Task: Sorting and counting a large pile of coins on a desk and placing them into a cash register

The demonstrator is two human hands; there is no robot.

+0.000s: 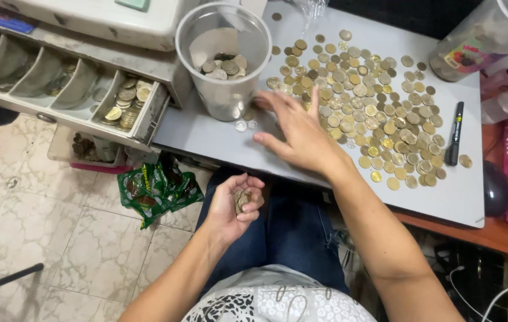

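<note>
Coins (pixel 361 101) lie spread loose across the grey board (pixel 206 134), gold and silver mixed, most of them right of the clear plastic cup (pixel 224 59).

Right hand (pixel 298 131): flat, palm down, fingers spread and resting on the left edge of the spread, just beside the cup's base. It grips nothing; it looks to be sliding coins toward the board's near edge.

Left hand (pixel 236 206): held below the board edge over the lap, palm up and cupped, fingers curled around a small stack of coins (pixel 242 200).

Step in hand, as I judge it: sorting or counting, pulling coins off the board into the waiting palm. The next move calls for the cupped hand to sit tight under the edge, so nothing drops to the tiled floor (pixel 45 232).

Around: the cup already holds some silver coins. An open cash drawer (pixel 146 122) stands to the left, one compartment with coins. A black marker (pixel 455 134) lies at the spread's right side.
</note>
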